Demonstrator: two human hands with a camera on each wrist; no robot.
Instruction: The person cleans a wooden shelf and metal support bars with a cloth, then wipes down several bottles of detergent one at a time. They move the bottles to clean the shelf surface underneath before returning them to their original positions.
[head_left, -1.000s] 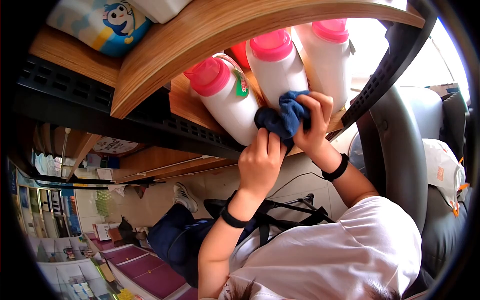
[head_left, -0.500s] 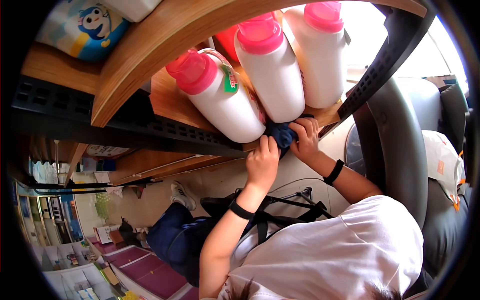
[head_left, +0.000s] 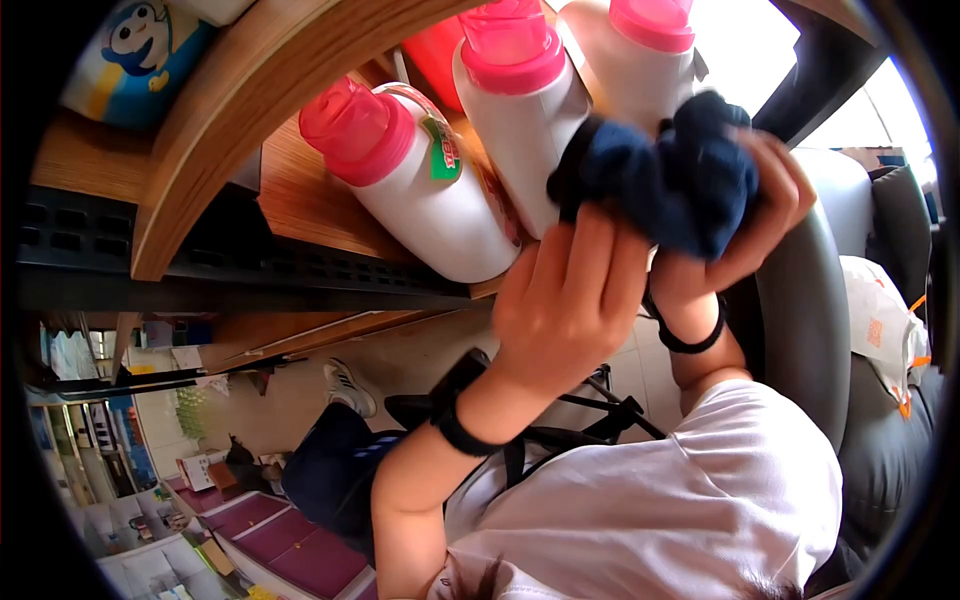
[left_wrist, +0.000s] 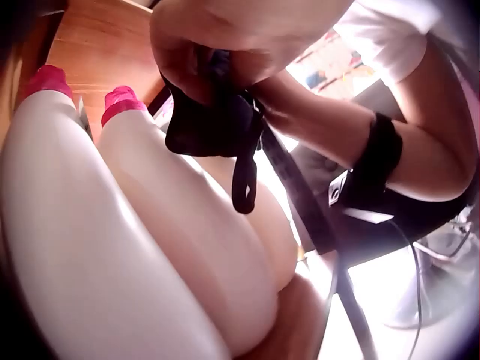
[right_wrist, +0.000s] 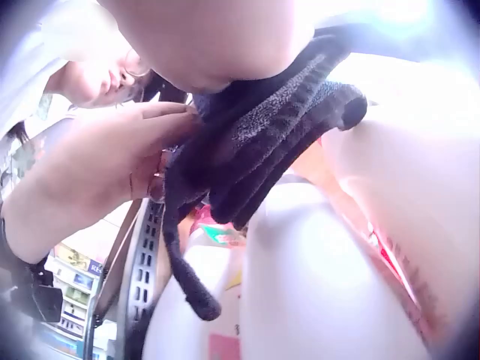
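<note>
Dark blue cloth (head_left: 690, 180) is bunched between both hands, in front of white bottles with pink caps. My left hand (head_left: 575, 300) pinches its near side with bent fingers. At the cloth's right side, my right hand (head_left: 765, 215) grips it with curled fingers. In the left wrist view the cloth (left_wrist: 214, 124) looks almost black, with a narrow loop hanging down beside the bottles (left_wrist: 180, 217). Folds and a dangling strip of the cloth (right_wrist: 262, 142) show in the right wrist view; fingertips are partly hidden in it.
A wooden shelf (head_left: 325, 215) on a black slotted frame (head_left: 330, 270) holds the bottles. Above it at upper left is a penguin-printed pack (head_left: 135, 60). A grey padded chair (head_left: 810, 310) with a white bag (head_left: 880, 320) stands at the right.
Both hands have lifted the cloth up off the shelf edge, closer to the camera and rightward. The view has shifted slightly, with the bottles further left.
</note>
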